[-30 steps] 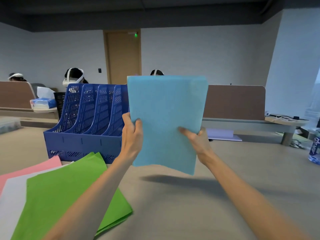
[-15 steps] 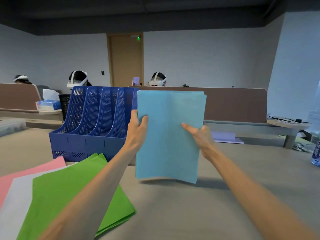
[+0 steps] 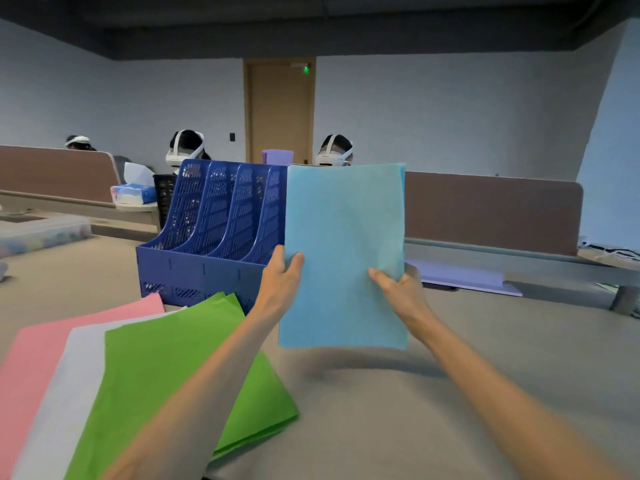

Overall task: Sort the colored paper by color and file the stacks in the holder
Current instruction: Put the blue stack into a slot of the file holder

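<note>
Since the earlier frames, the blue paper stack (image 3: 343,237) has turned from a slant to an upright, level-edged position.

1. Nearest, at the left, three stacks lie fanned on the table (image 3: 450,410): the green stack (image 3: 173,375) on top, the white stack (image 3: 69,375) under it, the pink stack (image 3: 41,358) lowest.
2. The left hand (image 3: 280,285) pinches the left edge of the blue paper stack, thumb on the near face, fingers behind.
3. The right hand (image 3: 398,289) pinches the right edge the same way.
4. The blue paper stack is held above the table, with its shadow below. It covers the right end of the holder (image 3: 207,244); contact cannot be determined.
5. The holder, blue mesh with four slots, stands just behind the fanned stacks.
6. Beyond it are a tissue box (image 3: 133,194), purple sheets (image 3: 460,275) on the next desk, a brown partition (image 3: 485,209) and a door (image 3: 280,109).
</note>
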